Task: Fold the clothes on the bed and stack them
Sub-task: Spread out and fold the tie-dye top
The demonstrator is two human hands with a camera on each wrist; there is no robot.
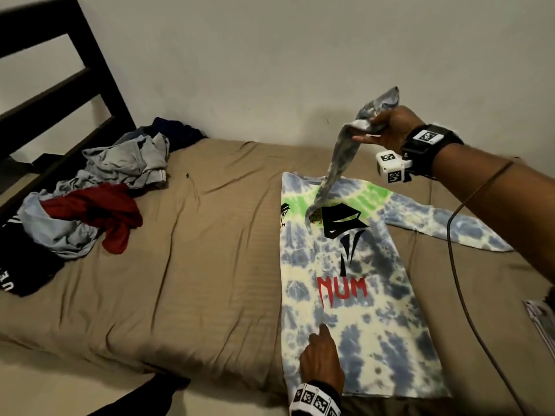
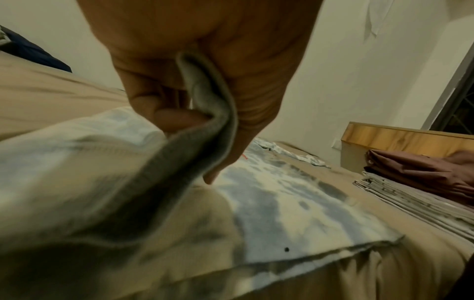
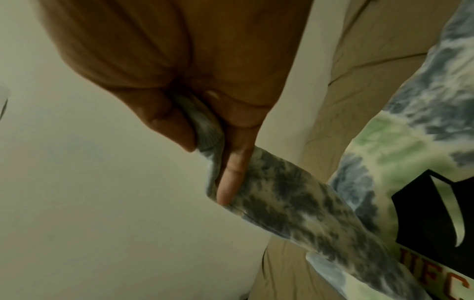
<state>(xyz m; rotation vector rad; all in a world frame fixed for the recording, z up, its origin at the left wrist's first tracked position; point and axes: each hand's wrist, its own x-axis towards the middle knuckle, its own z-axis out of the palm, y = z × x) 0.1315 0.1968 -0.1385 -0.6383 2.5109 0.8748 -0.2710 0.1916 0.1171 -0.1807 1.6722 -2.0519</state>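
Folding a tie-dye shirt on the bed

The tie-dye shirt (image 1: 348, 298) lies flat on the tan bed (image 1: 186, 265), right of centre in the head view. The right hand (image 1: 387, 127), upper right, pinches one sleeve (image 1: 339, 163) and lifts it above the chest print. The left hand (image 1: 322, 360), at the bottom, grips the shirt's hem, forefinger extended. A pile of unfolded clothes (image 1: 99, 190) sits at the left.
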